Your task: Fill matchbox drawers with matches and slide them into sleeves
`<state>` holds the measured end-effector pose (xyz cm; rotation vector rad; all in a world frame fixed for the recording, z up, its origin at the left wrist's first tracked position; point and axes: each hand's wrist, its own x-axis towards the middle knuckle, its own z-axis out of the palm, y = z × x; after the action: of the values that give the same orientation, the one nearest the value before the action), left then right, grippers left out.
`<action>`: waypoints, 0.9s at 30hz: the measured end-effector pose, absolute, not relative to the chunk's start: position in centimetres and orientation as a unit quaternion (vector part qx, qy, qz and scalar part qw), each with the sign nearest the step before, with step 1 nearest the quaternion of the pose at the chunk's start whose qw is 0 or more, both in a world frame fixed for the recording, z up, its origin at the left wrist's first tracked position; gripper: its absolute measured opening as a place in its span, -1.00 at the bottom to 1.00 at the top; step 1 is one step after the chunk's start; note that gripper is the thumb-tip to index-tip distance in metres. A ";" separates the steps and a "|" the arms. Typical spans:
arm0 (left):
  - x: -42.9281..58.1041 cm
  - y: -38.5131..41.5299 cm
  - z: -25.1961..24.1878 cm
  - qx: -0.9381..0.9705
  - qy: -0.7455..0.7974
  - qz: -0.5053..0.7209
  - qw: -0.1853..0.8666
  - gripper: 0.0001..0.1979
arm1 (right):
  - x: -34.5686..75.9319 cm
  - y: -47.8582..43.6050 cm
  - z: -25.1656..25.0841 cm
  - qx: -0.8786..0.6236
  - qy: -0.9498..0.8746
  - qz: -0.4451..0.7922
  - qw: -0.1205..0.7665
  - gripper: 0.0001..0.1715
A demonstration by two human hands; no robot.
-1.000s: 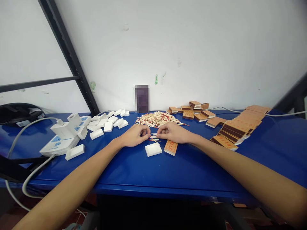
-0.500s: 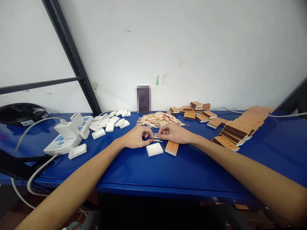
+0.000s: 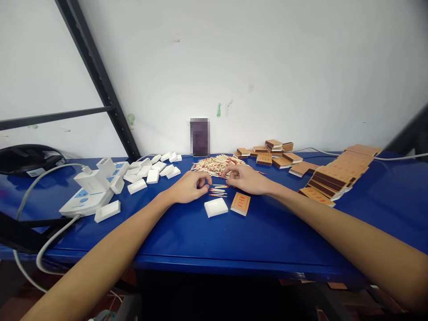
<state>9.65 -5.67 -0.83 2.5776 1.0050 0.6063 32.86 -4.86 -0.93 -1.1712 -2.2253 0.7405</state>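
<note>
On the blue table (image 3: 200,240), several matches (image 3: 218,192) lie roughly side by side between my hands. My left hand (image 3: 193,186) is at their left ends, thumb and fingers curved and apart, with nothing seen in it. My right hand (image 3: 244,179) is at the front right of the big match pile (image 3: 217,164), its index finger and thumb apart and holding nothing visible. Nearer to me sit a white tray (image 3: 216,207) and, to its right, an orange matchbox cover (image 3: 240,203).
Several white trays (image 3: 153,175) lie at the left beside a power strip (image 3: 87,203) with cables. Orange matchboxes (image 3: 264,158) are heaped at the back right, with a stacked row (image 3: 344,171) farther right. A pixelated dark object (image 3: 199,137) stands against the wall.
Both hands have drawn slightly back and apart from the small row of matches, and their fingers have opened. More of the row and of the orange cover now shows.
</note>
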 end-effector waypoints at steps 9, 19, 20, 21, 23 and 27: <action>9.4 -5.4 -0.7 0.921 0.345 0.159 0.086 -0.66 | 33.2 -4.9 -0.2 -0.453 -0.819 0.286 0.204 -0.75; 9.4 -5.1 -1.2 0.910 0.399 0.114 0.017 -0.57 | 33.1 -4.8 -0.6 -0.437 -0.838 0.269 0.186 -0.69; 9.4 -5.0 -1.3 0.906 0.408 0.110 0.010 -0.55 | 33.0 -4.8 -0.7 -0.432 -0.839 0.270 0.189 -0.70; 9.5 -5.0 -1.3 0.904 0.415 0.106 0.004 -0.54 | 33.0 -4.8 -0.8 -0.429 -0.841 0.269 0.192 -0.71; 9.6 -4.9 -1.3 0.900 0.425 0.095 -0.002 -0.54 | 32.9 -4.7 -1.0 -0.426 -0.844 0.258 0.200 -0.74; 9.7 -4.8 -1.4 0.903 0.421 0.084 0.000 -0.53 | 32.9 -4.6 -1.3 -0.431 -0.844 0.239 0.209 -0.77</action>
<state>9.71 -4.82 -1.35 2.8367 1.3227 0.2629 32.85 -4.60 -1.30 -1.1999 -2.3486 0.6656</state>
